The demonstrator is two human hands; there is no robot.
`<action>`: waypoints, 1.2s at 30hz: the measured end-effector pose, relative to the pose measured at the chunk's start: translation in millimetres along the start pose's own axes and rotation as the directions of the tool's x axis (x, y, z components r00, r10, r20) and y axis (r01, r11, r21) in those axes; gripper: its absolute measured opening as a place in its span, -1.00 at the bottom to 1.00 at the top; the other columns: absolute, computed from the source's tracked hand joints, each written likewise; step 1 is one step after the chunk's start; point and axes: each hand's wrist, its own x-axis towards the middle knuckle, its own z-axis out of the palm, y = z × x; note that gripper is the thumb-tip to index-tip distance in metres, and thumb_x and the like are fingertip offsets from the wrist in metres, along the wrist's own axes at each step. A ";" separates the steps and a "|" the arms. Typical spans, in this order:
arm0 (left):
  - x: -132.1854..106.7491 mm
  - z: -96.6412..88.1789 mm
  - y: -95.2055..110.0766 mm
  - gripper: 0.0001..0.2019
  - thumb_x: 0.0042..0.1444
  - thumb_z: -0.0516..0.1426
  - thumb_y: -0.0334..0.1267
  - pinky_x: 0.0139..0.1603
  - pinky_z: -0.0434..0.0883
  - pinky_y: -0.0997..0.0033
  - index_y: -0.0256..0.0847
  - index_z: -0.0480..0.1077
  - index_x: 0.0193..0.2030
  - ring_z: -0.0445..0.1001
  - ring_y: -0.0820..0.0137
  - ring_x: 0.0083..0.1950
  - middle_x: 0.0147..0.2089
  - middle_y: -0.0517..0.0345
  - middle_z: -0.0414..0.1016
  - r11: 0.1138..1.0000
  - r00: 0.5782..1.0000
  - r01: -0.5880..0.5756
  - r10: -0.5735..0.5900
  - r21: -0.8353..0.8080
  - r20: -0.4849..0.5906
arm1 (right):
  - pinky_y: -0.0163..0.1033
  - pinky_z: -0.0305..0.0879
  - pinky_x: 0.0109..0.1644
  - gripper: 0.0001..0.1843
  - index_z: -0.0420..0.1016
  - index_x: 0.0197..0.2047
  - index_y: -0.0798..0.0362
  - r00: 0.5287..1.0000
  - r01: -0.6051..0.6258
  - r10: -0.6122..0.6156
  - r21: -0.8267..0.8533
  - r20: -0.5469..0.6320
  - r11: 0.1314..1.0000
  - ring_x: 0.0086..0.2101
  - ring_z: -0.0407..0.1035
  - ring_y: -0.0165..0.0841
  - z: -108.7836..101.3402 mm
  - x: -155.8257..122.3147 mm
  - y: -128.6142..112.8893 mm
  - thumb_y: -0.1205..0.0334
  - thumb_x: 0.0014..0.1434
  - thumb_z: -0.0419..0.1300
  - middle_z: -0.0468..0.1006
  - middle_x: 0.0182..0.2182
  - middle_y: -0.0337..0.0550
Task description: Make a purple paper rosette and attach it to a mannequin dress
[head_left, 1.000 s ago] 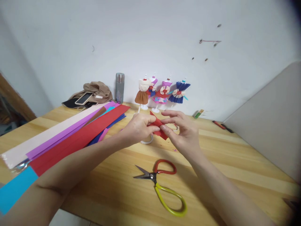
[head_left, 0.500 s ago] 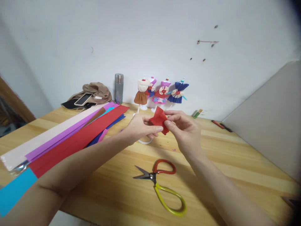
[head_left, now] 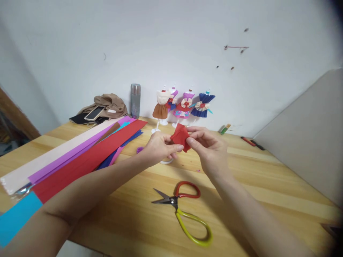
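Note:
A small folded piece of red crepe paper [head_left: 180, 136] is held between both hands above the middle of the table. My left hand [head_left: 160, 145] pinches its left and lower edge, thumb in front. From the right, my right hand [head_left: 210, 144] grips the other edge between thumb and fingers. Under my left hand shows part of a white ring [head_left: 167, 161], most of it hidden. Nearer to me lie scissors [head_left: 173, 201] with one red and one yellow handle, blades apart. A small purple paper piece [head_left: 139, 150] is by my left wrist.
Long strips of coloured paper, a red strip [head_left: 91, 157] among them, spread over the left. Several small dress stands [head_left: 162, 107] line the wall beside a grey flask [head_left: 135, 101]. A phone [head_left: 94, 113] rests on brown cloth [head_left: 114, 103]. A box cutter [head_left: 248, 141] lies at right.
Both hands have dipped slightly with the red paper, and the paper has shifted a little in their grip. More of the purple piece and a white stand base now show. The scissors have not moved.

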 end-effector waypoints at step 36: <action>-5.6 -13.0 6.9 -0.91 0.05 0.23 -0.35 -0.24 0.44 0.49 -0.24 0.52 -0.45 0.49 0.47 -0.32 -0.42 0.18 0.55 0.788 0.803 -0.589 0.595 0.180 0.024 | 0.14 0.46 0.02 -0.84 0.53 -0.18 -0.10 0.824 0.554 -0.542 -0.437 0.167 0.708 -0.01 0.48 -0.10 -4.3 -1.7 -22.8 0.33 0.16 0.28 0.57 -0.05 -0.01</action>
